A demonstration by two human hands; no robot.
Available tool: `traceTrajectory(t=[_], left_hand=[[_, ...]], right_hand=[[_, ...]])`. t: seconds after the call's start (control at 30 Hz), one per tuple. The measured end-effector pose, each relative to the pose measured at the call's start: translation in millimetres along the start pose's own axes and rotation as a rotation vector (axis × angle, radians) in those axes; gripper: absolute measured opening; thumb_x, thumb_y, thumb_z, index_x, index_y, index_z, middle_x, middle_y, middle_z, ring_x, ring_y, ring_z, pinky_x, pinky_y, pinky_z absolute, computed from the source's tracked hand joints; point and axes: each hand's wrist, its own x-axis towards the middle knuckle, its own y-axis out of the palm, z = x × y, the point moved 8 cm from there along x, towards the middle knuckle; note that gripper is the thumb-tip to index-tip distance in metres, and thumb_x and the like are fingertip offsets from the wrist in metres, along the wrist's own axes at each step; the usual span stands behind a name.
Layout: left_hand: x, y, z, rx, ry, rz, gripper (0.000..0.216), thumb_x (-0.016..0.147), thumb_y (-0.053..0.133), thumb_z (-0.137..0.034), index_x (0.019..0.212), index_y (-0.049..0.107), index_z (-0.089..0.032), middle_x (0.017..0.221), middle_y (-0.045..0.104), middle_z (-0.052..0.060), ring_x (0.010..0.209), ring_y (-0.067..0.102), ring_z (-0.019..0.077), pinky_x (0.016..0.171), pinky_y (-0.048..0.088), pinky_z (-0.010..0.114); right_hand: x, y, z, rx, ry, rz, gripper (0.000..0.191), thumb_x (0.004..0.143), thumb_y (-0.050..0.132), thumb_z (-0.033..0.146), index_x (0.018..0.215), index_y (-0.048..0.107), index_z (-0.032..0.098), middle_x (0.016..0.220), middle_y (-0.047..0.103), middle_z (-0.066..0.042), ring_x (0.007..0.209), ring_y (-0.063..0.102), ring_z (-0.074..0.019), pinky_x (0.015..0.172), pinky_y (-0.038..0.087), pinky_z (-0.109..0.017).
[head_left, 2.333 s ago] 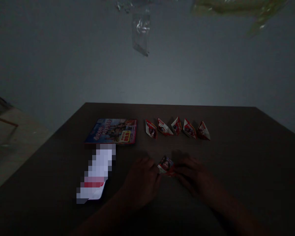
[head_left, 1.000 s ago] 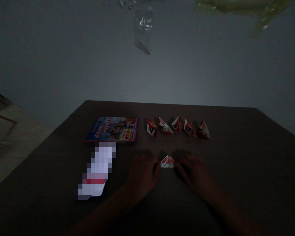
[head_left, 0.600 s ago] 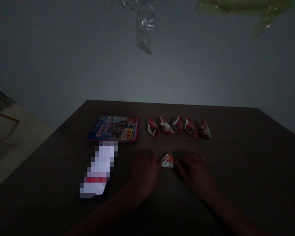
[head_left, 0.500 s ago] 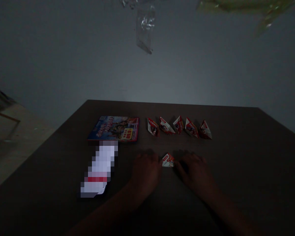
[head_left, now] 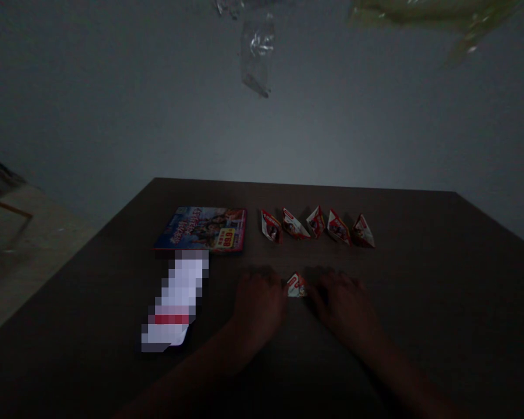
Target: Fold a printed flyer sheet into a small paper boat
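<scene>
A small folded paper piece (head_left: 296, 286), white with red and orange print, rests low over the table between my two hands. My left hand (head_left: 258, 302) is closed, its fingertips pinching the paper's left edge. On the other side, the closed fingers of my right hand (head_left: 343, 302) pinch its right corner. The dim light hides most of the fingertips. Beyond my hands stands a row of several folded paper boats, among them a leftmost paper boat (head_left: 271, 228) and a rightmost paper boat (head_left: 363, 231), all red and white.
A colourful booklet (head_left: 192, 230) with a yellow price label lies at the back left of the dark table (head_left: 441, 279). Before it is a phone (head_left: 177, 302) with a bright, blurred-out screen. Clear plastic (head_left: 257, 52) hangs on the wall behind.
The paper between my hands is folded a little narrower and its right side has turned slightly. My right fingers have shifted slightly; the row of boats stays put.
</scene>
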Motion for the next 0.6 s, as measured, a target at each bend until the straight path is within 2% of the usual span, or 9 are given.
traceTrajectory(t=[0.1, 0.17, 0.33, 0.6], left_hand=[[-1.5, 0.4, 2.2, -0.036, -0.006, -0.036, 0.03, 0.094, 0.036, -0.03, 0.09, 0.061, -0.014, 0.079, 0.064, 0.009, 0.075, 0.062, 0.0244, 0.073, 0.043, 0.04], [-2.6, -1.0, 2.1, -0.094, 0.014, -0.082, 0.026, 0.094, 0.038, -0.029, 0.097, 0.059, -0.015, 0.086, 0.063, 0.008, 0.08, 0.06, 0.0234, 0.075, 0.043, 0.039], [-4.6, -2.3, -9.5, -0.191, 0.179, -0.115, 0.028, 0.093, 0.039, -0.024, 0.118, 0.054, -0.025, 0.1, 0.056, 0.006, 0.092, 0.052, 0.02, 0.079, 0.04, 0.034], [-4.6, -4.2, -5.5, -0.213, 0.124, -0.128, 0.026, 0.091, 0.046, -0.028, 0.113, 0.059, -0.03, 0.097, 0.052, 0.005, 0.092, 0.047, 0.0213, 0.076, 0.036, 0.036]], right_hand=[[0.4, 1.2, -0.1, -0.003, 0.004, 0.019, 0.028, 0.091, 0.043, 0.036, 0.075, 0.06, 0.02, 0.085, 0.068, -0.009, 0.081, 0.061, -0.0265, 0.072, 0.038, -0.041], [0.5, 1.9, -0.5, -0.003, 0.005, 0.025, 0.028, 0.091, 0.043, 0.036, 0.075, 0.06, 0.02, 0.084, 0.067, -0.009, 0.082, 0.061, -0.027, 0.072, 0.037, -0.042], [0.3, 2.7, -1.8, 0.008, 0.015, 0.036, 0.028, 0.091, 0.042, 0.035, 0.077, 0.06, 0.02, 0.087, 0.067, -0.009, 0.085, 0.06, -0.0267, 0.075, 0.037, -0.042], [0.1, -2.0, 2.8, 0.01, 0.038, 0.041, 0.031, 0.087, 0.046, 0.044, 0.073, 0.059, 0.019, 0.085, 0.066, -0.009, 0.082, 0.059, -0.0259, 0.073, 0.035, -0.04]])
